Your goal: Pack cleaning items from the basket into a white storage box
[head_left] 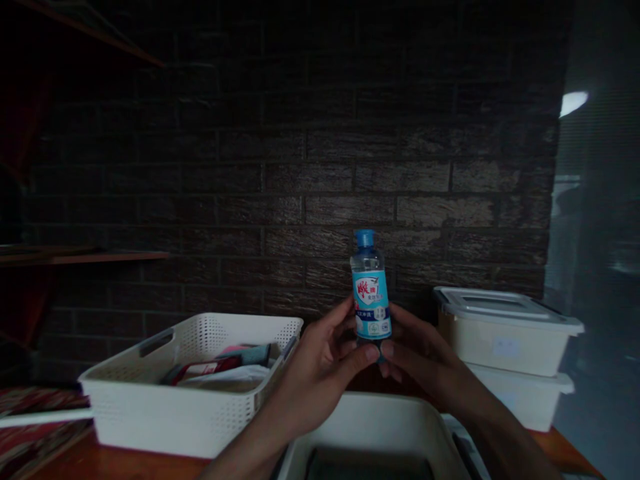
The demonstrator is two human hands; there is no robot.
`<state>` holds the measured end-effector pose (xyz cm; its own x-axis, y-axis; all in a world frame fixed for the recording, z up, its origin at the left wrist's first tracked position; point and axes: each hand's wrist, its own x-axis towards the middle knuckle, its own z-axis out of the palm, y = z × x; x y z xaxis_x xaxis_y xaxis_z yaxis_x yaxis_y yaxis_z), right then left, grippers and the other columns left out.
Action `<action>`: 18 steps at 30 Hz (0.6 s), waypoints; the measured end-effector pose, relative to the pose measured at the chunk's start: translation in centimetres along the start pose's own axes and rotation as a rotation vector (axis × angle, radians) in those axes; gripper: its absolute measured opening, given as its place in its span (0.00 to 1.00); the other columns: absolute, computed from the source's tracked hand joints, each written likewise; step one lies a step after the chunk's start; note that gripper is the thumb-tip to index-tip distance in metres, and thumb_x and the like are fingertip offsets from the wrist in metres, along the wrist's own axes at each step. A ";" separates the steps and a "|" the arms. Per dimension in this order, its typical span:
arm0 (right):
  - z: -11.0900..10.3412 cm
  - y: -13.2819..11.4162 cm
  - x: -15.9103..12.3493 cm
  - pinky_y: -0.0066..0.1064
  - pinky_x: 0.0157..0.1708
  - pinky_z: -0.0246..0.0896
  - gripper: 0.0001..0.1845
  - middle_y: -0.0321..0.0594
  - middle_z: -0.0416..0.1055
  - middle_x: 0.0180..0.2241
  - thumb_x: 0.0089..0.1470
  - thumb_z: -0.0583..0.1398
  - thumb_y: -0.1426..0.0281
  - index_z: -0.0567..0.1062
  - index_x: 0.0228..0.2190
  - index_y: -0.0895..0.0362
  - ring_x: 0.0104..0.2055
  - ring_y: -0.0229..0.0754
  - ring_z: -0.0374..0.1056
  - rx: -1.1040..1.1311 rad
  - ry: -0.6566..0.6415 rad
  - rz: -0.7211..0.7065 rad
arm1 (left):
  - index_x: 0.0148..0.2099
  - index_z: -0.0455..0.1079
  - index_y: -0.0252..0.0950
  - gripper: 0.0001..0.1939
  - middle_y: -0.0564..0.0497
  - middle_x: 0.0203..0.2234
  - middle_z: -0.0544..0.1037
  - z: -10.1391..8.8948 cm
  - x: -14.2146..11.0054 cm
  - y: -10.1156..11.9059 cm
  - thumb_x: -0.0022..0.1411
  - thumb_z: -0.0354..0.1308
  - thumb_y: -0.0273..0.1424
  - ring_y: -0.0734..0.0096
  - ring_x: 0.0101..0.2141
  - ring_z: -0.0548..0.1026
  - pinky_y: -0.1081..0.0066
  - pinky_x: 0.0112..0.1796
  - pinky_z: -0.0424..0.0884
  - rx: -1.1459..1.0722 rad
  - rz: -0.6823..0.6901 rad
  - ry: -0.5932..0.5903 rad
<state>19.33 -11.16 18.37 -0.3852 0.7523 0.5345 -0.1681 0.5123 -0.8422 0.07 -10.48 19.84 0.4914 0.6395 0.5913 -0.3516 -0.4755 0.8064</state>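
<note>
A small clear bottle (370,288) with a blue cap and a blue and white label stands upright in the middle of the view, held up in front of a dark brick wall. My left hand (320,367) grips its lower part from the left, thumb across the front. From the right, my right hand (425,360) holds the same lower part, fingers wrapped round the base. Both hands hover above a white bin (370,417) at the bottom centre.
A white perforated basket (165,400) holding packets sits at the left on a wooden table (115,463). Two stacked white lidded boxes (505,333) stand at the right. A wooden shelf (100,257) juts from the wall at the left.
</note>
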 end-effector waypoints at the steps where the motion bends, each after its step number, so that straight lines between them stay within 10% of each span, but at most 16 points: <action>1: 0.1 0.1 0.0 0.28 0.31 0.61 0.28 0.42 0.73 0.39 0.62 0.63 0.64 0.66 0.62 0.53 0.33 0.37 0.65 0.010 -0.003 -0.009 | 0.68 0.61 0.40 0.32 0.41 0.58 0.72 0.0 0.0 0.0 0.64 0.63 0.26 0.62 0.46 0.76 0.63 0.46 0.76 -0.004 -0.001 -0.006; 5: 0.8 -0.3 0.1 0.35 0.41 0.66 0.25 0.45 0.74 0.45 0.63 0.62 0.65 0.68 0.60 0.53 0.40 0.41 0.70 0.078 -0.003 -0.039 | 0.69 0.59 0.44 0.31 0.44 0.56 0.74 0.0 -0.2 0.1 0.67 0.60 0.28 0.70 0.41 0.76 0.67 0.43 0.75 0.028 -0.001 -0.011; 12: 1.0 -0.9 -0.1 0.41 0.53 0.64 0.25 0.48 0.69 0.56 0.64 0.60 0.68 0.67 0.61 0.51 0.52 0.46 0.69 0.230 -0.054 0.023 | 0.70 0.58 0.46 0.39 0.45 0.65 0.65 -0.2 -0.6 0.0 0.60 0.68 0.29 0.54 0.61 0.67 0.56 0.60 0.66 0.127 0.027 0.032; 18: 0.5 0.3 0.0 0.39 0.45 0.66 0.24 0.48 0.74 0.48 0.64 0.61 0.68 0.68 0.60 0.54 0.43 0.44 0.71 0.184 -0.080 -0.019 | 0.68 0.61 0.44 0.32 0.42 0.62 0.69 -1.2 -0.2 -0.4 0.64 0.64 0.32 0.50 0.56 0.71 0.57 0.50 0.73 0.006 0.019 0.077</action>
<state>18.80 -11.19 18.08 -0.4500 0.7042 0.5492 -0.3358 0.4364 -0.8347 -0.82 -9.71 19.42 0.4221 0.6745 0.6057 -0.3551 -0.4917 0.7951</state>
